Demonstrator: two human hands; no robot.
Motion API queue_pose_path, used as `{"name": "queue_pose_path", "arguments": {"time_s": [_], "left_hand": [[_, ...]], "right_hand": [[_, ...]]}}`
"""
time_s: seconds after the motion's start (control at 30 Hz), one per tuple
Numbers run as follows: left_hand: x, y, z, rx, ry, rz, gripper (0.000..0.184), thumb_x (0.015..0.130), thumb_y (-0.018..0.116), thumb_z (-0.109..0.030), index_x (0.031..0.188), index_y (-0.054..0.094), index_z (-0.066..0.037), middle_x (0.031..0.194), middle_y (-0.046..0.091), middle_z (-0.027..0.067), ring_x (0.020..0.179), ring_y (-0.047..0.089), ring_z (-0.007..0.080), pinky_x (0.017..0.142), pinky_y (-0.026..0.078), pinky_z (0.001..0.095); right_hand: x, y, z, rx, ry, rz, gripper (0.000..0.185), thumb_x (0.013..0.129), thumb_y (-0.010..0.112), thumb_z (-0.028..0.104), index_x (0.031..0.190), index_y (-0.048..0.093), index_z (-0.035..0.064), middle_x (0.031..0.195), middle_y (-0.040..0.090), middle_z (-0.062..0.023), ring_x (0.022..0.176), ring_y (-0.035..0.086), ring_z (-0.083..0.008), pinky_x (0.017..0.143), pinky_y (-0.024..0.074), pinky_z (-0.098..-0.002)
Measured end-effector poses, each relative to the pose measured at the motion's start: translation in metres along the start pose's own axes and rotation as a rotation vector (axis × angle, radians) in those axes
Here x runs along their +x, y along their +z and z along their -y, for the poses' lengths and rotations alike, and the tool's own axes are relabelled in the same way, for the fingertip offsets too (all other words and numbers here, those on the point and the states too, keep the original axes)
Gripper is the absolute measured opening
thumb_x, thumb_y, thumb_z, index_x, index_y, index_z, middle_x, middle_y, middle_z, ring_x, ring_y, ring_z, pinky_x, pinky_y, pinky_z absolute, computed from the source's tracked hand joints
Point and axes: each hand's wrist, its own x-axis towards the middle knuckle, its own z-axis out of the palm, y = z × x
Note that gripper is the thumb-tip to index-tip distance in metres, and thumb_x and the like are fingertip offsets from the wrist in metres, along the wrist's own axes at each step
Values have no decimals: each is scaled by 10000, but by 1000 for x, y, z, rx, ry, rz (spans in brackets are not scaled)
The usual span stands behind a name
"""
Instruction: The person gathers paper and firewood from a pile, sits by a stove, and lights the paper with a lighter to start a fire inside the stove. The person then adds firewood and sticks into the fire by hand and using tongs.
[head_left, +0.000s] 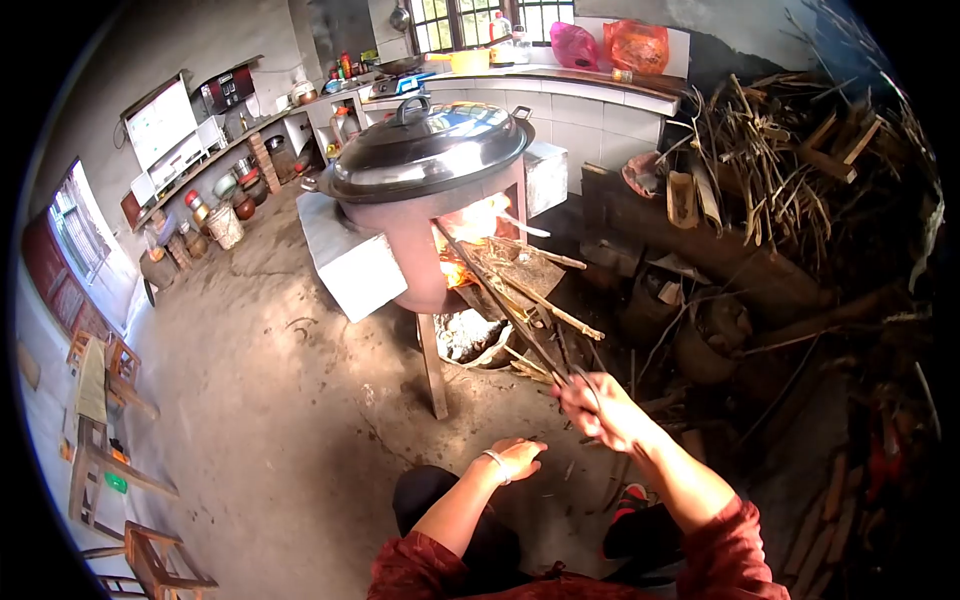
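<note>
My right hand (603, 410) is closed around the handles of long dark fire tongs (520, 325). Their far end reaches into the burning mouth of a round stove (400, 255). Flames (478, 218) glow inside, and several sticks (555, 310) and a flat piece of wood stick out of the opening. A large wok with a shiny domed lid (430, 150) covers the stove top. My left hand (517, 458), with a bracelet at the wrist, hovers near my knee, its fingers loosely stretched; I see nothing clearly held in it.
A big heap of dry branches (765, 160) lies at the right. Under the stove is a container of ash (470, 338), beside a wooden leg (432, 365). A tiled counter (590, 105) runs behind. Wooden stools (165, 560) and a bench stand at the left.
</note>
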Motion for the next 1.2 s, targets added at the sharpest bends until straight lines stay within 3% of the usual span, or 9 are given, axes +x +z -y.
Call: {"name": "queue_pose_path", "arguments": {"time_s": [0.03,0.07,0.23,0.47,0.5,0.7,0.8,1.03,1.2], "left_hand": [[5,5,8,-15,-2,-8,419,835,517,-262,1225,492,-112,1113,586,164,1059,537,326,885,439,406],[9,10,15,-28,-4,-15,418,834,522,-260,1226,493,-116,1117,585,161,1061,536,325,884,440,405],[-10,-40,-17,-73,-177,88,419,831,531,-249,1230,491,-128,1144,576,143,1082,524,312,899,429,406],[-6,-21,-6,-65,-148,71,416,839,510,-286,1224,493,-128,1162,566,136,1104,509,308,921,410,406],[-5,-19,-6,-42,-140,66,416,838,507,-288,1221,495,-127,1163,566,135,1103,509,309,919,411,407],[7,-6,-15,23,-139,195,398,825,511,-252,1198,508,-114,1164,565,138,1103,506,318,913,411,413],[12,7,-13,30,-54,146,394,820,510,-236,1192,512,-106,1159,566,144,1096,511,322,914,411,415],[20,17,-9,10,-68,161,407,826,506,-229,1213,497,-104,1164,560,157,1095,509,333,925,404,421],[8,-6,-26,13,-127,211,400,840,507,-238,1214,491,-99,1167,558,156,1102,502,335,924,401,420]], "right_hand": [[17,2,2,61,7,32,223,871,586,191,895,545,-27,579,412,42,435,326,-28,369,210,-188],[30,6,5,26,6,64,219,910,505,172,946,523,-43,605,385,46,457,296,-18,372,210,-173],[36,17,5,186,15,98,209,908,492,193,926,502,-15,636,377,50,455,269,-10,371,189,-171],[-77,0,0,328,79,140,401,867,536,346,995,519,-33,658,430,11,425,276,-32,351,209,-161],[-98,-1,1,293,79,116,344,920,448,311,1002,503,-19,641,402,27,407,288,-42,341,195,-181],[-193,-13,-1,392,110,123,379,797,538,210,1051,491,-66,652,416,1,434,340,-46,353,229,-173],[-213,-20,-9,461,68,131,453,799,583,285,1062,486,-71,666,416,-2,445,331,-45,372,234,-173],[-202,-18,-10,448,65,73,467,804,587,321,1048,495,-67,669,405,-4,436,318,-48,371,231,-178],[-156,-14,-5,471,71,90,406,846,570,249,1049,485,-92,712,465,-29,454,337,-47,374,253,-154]]}}
